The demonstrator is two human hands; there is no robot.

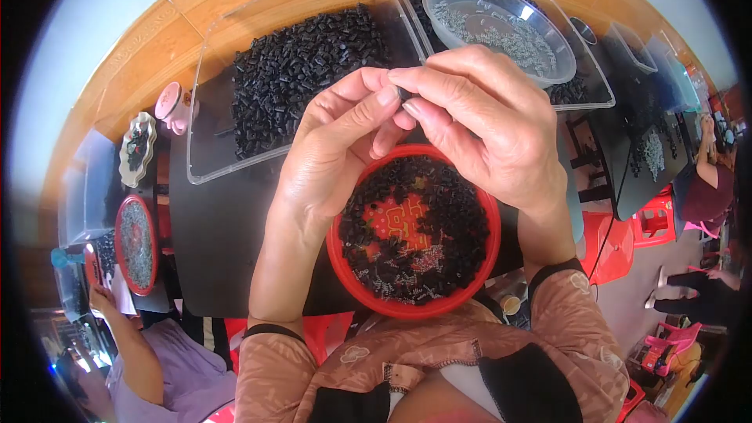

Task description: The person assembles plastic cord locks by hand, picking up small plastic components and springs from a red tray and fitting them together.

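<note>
My left hand (333, 129) and my right hand (497, 121) meet above a red round tray (335, 254), thumbs and fingertips pinched together. Between them is a small black cylindrical piece (404, 95), mostly covered by the fingers. Inside the tray lie many loose black pieces (462, 227) around its sides, with small clear or silvery parts (419, 266) toward the near side. The printed red bottom shows in the middle. Whether a second small part is in my fingertips, I cannot make out.
Behind my hands, a clear plastic bin (205, 129) holds a heap of black pieces (305, 55). A clear bowl (435, 19) of small silvery parts sits in a second bin. A pink cup (172, 106) stands left. Other people sit at both sides; red stools (607, 251) stand right.
</note>
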